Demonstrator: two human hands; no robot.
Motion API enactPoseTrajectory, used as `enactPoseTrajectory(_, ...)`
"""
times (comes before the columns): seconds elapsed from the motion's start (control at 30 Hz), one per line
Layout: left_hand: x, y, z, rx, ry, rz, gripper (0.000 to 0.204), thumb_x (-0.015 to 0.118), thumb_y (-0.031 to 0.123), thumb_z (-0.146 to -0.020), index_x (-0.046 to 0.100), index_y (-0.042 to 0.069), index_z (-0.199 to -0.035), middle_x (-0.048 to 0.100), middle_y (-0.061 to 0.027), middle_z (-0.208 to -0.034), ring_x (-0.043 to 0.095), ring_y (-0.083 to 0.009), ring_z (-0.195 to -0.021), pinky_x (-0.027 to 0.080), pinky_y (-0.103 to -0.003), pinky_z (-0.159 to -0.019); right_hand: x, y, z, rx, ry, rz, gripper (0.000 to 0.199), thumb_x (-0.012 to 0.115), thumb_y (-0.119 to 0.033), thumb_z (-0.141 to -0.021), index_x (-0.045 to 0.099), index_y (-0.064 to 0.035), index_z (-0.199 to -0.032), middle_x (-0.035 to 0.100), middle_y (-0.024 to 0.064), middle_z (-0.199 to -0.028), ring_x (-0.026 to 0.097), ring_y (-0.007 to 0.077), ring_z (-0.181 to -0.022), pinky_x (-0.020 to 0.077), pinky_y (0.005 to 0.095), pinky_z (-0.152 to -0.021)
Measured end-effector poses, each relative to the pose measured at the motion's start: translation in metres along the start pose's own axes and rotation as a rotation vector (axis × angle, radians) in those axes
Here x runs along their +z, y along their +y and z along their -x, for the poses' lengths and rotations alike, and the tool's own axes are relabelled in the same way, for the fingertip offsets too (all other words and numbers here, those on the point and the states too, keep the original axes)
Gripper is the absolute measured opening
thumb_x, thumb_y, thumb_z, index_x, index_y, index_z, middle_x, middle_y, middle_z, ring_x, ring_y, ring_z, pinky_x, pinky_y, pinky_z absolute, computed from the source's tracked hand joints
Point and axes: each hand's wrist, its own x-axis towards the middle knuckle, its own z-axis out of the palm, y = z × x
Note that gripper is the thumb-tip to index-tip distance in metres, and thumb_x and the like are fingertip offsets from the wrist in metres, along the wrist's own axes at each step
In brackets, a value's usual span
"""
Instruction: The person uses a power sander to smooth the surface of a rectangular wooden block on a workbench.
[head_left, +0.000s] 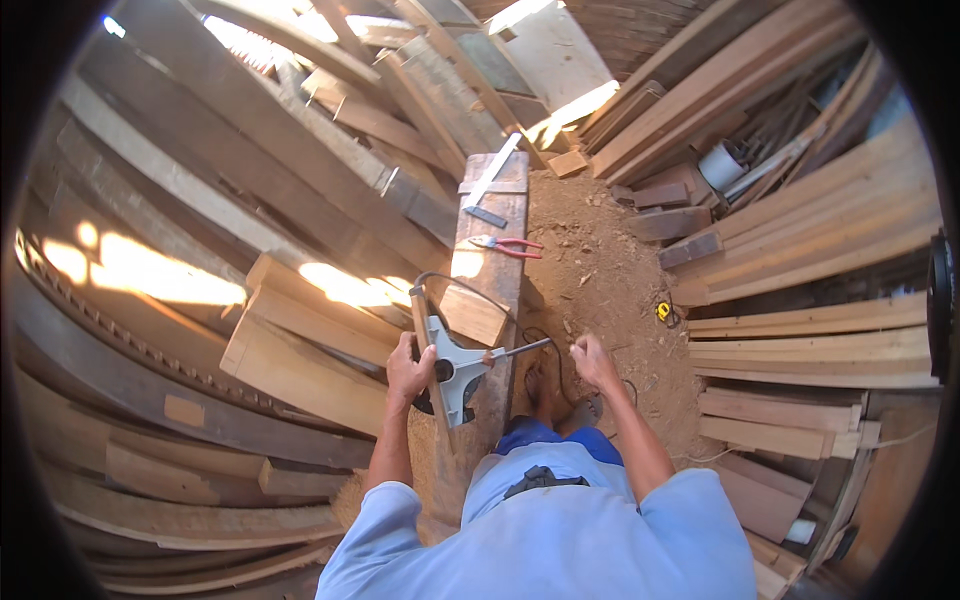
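Note:
In my left hand point(408, 372) is a grey metal router base point(462, 365) with a round hole, its plate facing up. A long wooden strip point(424, 335) runs along its left side, and my fingers and thumb close around that strip. From its right side a thin metal rod point(528, 347) points toward my right hand point(594, 362). That hand is raised just past the rod's end, apart from it, with its fingers curled closed. Whether something small is in them I cannot make out. Directly beyond the router base, a wooden block point(474, 314) lies on the narrow plank bench point(500, 277).
Red-handled pliers point(508, 246) and a try square point(492, 182) lie farther along the bench. A black cable point(560, 375) loops near my bare foot. A yellow tape measure point(663, 311) rests on the sawdust-covered floor point(590, 260). Stacked boards point(810, 340) crowd both sides.

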Motion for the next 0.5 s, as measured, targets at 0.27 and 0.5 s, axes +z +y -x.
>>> enactPoseTrajectory(0.27, -0.007, 0.015, 0.002, -0.016, 0.005, 0.076, 0.041, 0.068, 0.034, -0.08, 0.061, 0.005, -0.108, 0.07, -0.0187, -0.091, 0.069, -0.0354, -0.085, 0.053, -0.043, -0.077, 0.059, -0.087, -0.108, -0.237, -0.094, 0.251, 0.048, 0.069, -0.031, -0.085, 0.057, -0.0013, -0.12, 0.064, 0.025, -0.115, 0.061, 0.0392, -0.11, 0.0477, 0.0456, -0.095)
enactPoseTrajectory(0.5, -0.012, 0.009, 0.001, -0.051, 0.015, 0.101, 0.048, 0.07, 0.035, -0.077, 0.062, 0.004, -0.113, 0.07, -0.0204, -0.097, 0.07, -0.0353, -0.087, 0.054, -0.043, -0.079, 0.082, -0.106, -0.137, -0.261, -0.367, 0.427, 0.056, 0.067, -0.028, -0.085, 0.055, 0.0015, -0.132, 0.061, 0.0268, -0.127, 0.059, 0.0379, -0.119, 0.0443, 0.0431, -0.104)
